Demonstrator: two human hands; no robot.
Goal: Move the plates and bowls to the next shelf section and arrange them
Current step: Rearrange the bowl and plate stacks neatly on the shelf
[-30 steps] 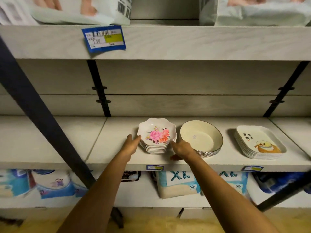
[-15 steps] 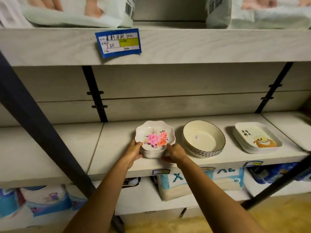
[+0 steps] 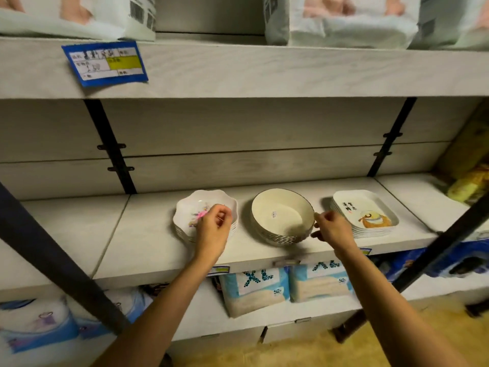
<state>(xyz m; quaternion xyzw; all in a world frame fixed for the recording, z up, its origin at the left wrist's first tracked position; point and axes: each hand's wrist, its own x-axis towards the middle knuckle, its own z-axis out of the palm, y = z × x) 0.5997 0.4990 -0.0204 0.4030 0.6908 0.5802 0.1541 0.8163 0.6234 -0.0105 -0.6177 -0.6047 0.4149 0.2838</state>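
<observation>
Sitting in a row on the shelf [image 3: 148, 234] are three stacks. The flower plates [image 3: 190, 207] are at 9 o'clock, the bowls [image 3: 281, 217] are in the middle and the square plates [image 3: 363, 213] are at 3 o'clock. The stacks are near each other but do not touch.

The left hand [image 3: 213, 229] is in front of the flower plates with its fingers curled. It is blurry, so I cannot tell if it holds them. The right hand [image 3: 330, 229] is at 3 o'clock of the bowls, between them and the square plates. Its thumb and finger are bent close to the bowl rim. I cannot tell if they pinch it.

A slanted black bar [image 3: 53, 260] crosses the shelf front at 8 o'clock, and another bar [image 3: 436, 247] crosses at 4 o'clock. A black post [image 3: 111, 147] stands on the back wall. A yellow bag [image 3: 468, 186] lies far off at 3 o'clock.

The stacks sit near the front edge. At 9 o'clock, past a seam, is the next board [image 3: 66, 229]. There is lots of room above the stacks, up to the top shelf [image 3: 264, 70].

A blue tag [image 3: 104, 63] with a yellow box hangs on the top shelf, but its writing is too blurry to read. The pack [image 3: 254, 290] below says "XL" and "52". The top bowl has a small sticker [image 3: 274, 214]. The square plates have dark writing and a picture.
</observation>
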